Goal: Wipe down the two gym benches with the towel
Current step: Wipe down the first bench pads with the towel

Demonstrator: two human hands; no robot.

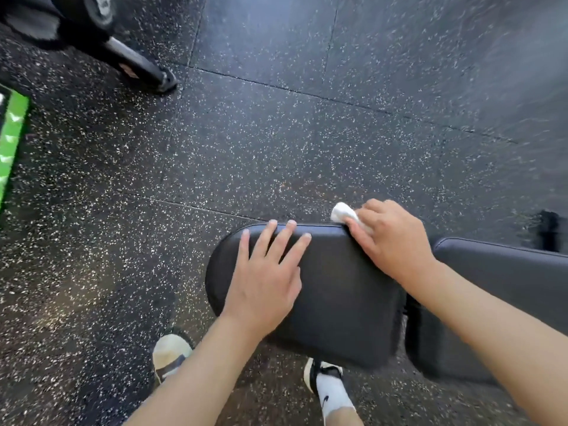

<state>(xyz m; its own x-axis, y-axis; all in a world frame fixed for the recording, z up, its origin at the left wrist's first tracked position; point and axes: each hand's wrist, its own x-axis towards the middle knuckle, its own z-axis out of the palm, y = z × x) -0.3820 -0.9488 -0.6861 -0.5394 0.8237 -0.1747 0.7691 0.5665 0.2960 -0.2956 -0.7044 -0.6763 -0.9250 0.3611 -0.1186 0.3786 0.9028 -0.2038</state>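
Lower centre of the head view: your left hand (264, 281) lies flat on the black seat pad (332, 290), fingers straight and spread, tips at the far edge. It holds nothing; looks like a brace while you lean in. Right of it, your right hand (388, 238) has its fingers curled over a bunched white towel (342, 214), pressing it on the pad's far edge; only a small wad pokes out past the knuckles. Probably you're working the rim rather than the top face. Hands are apart, both on the same pad.

Pad is smooth matte vinyl, rounded corners, slight sheen. Lower right, the backrest pad (504, 278) of the same bench sits across a narrow gap, same material.

Floor (276, 133) is black rubber tile with white flecks, seams visible. Upper left: another black equipment frame (138, 63), blurred; can't tell if it's the second bench. Left edge: a green strip (12, 142).
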